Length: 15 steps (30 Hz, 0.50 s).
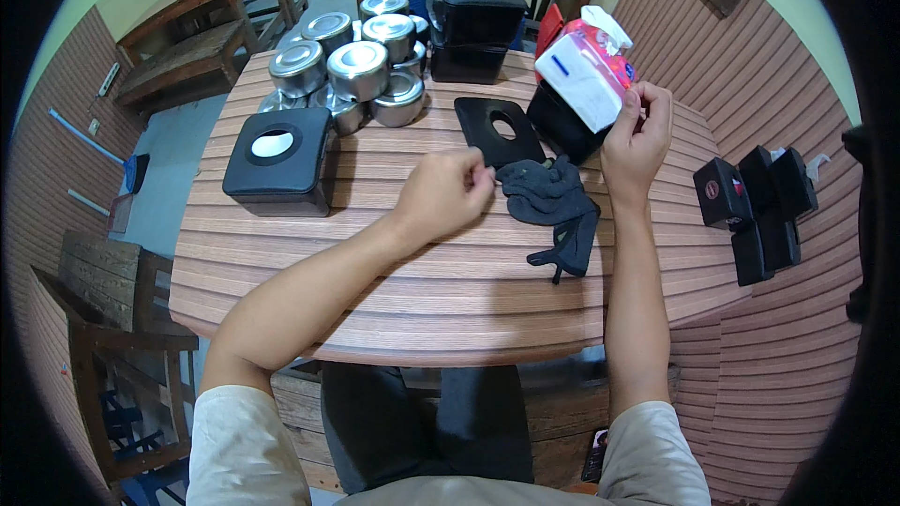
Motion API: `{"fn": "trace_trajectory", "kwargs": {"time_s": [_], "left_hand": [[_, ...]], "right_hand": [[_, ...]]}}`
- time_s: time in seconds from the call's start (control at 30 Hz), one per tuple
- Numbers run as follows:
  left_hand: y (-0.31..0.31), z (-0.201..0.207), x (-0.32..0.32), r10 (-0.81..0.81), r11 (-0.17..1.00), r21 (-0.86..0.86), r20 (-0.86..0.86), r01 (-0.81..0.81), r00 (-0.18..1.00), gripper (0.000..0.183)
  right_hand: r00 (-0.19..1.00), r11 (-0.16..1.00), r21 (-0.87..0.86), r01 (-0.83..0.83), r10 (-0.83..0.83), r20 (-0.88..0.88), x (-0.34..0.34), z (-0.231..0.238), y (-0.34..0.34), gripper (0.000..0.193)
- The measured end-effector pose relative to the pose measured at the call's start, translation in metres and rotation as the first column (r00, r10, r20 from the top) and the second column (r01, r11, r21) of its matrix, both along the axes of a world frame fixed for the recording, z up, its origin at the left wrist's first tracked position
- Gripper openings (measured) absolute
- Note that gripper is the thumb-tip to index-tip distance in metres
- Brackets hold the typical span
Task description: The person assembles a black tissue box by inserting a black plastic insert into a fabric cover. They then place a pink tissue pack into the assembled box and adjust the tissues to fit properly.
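Observation:
My right hand (639, 136) is closed on the right end of a white and red tissue pack (579, 80). The pack is tilted over an open black tissue box (560, 122) and hides part of it. My left hand (442, 191) has its fingers pinched together beside a crumpled dark cloth (548, 195); whatever they may hold is too small to make out. Flat on the table, just beyond the cloth, lies a black lid (480, 125) with an oval hole.
Several round steel containers (358, 70) are stacked at the back left of the wooden table (450, 309). A closed black tissue box (277, 173) stands in front of them. Two more black boxes (476, 14) are stacked behind. Several small black holders (750, 197) sit at the right edge.

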<state>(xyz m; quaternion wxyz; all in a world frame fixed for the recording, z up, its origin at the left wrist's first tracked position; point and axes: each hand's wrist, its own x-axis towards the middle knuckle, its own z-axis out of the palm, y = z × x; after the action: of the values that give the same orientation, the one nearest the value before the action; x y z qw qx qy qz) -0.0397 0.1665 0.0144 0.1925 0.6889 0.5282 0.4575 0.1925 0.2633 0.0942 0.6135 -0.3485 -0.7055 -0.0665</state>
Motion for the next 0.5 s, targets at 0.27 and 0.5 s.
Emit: {"fn": "trace_trajectory", "kwargs": {"time_s": [0.27,0.5], "left_hand": [[-0.028,0.0,0.025,-0.336,0.934,-0.003,-0.349,0.358,0.875,0.024],[-0.022,-0.013,0.026,-0.257,0.943,0.115,-0.348,0.313,0.901,0.024]], "right_hand": [[0.922,0.915,-0.208,-0.347,0.373,0.106,-0.047,-0.022,-0.033,0.007],[0.734,0.699,-0.443,-0.561,0.668,0.124,-0.082,-0.036,-0.052,0.006]]}}
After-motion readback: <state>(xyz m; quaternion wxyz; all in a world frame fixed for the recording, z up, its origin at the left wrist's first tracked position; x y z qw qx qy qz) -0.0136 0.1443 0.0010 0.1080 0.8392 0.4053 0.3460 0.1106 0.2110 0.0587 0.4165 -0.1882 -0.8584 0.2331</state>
